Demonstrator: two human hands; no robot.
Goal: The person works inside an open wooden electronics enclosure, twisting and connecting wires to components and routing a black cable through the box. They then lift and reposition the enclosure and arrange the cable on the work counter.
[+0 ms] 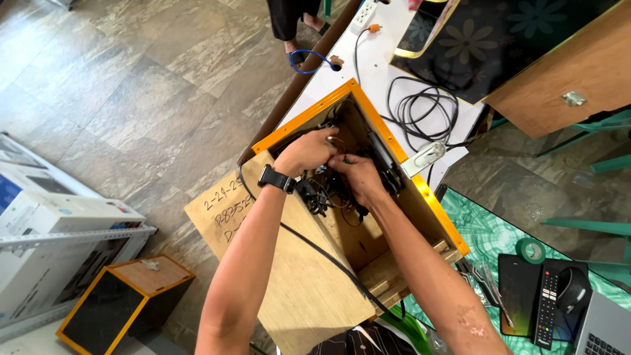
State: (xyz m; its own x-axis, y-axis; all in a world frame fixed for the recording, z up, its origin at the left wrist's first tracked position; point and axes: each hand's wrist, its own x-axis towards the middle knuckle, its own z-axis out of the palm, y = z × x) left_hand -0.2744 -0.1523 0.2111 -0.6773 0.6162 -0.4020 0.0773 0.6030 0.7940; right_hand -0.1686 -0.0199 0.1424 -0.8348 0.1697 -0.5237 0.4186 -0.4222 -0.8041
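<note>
Stone-look tile floor point(131, 85) all around, with a white worktop point(374, 72) running up the middle and a green marbled worktop point(486, 230) at lower right. On the white one there's a coil of black cable point(420, 105), a power strip point(363, 14) and a dark floral panel point(499, 39). The green one has a remote point(547, 306), a mouse point(573, 289), a roll of green tape point(530, 250) and a laptop corner point(605, 329). White cartons point(52, 217) and a small orange-trimmed box point(125, 296) sit on the floor at left, and someone's feet point(296, 49) show up top.

Main thing is an open wooden box point(309, 283) with an orange rim, tipped against the white worktop. Both hands are down inside it, right in a tangle of black wires point(322, 194). Left hand point(309, 150), watch point(276, 178) on the wrist, has fingers curled shut on the wires near the top of the bundle. Right hand point(358, 176) is just beside it, touching, also pinching wires. A black cord point(315, 250) runs over the box's side wall toward the person
</note>
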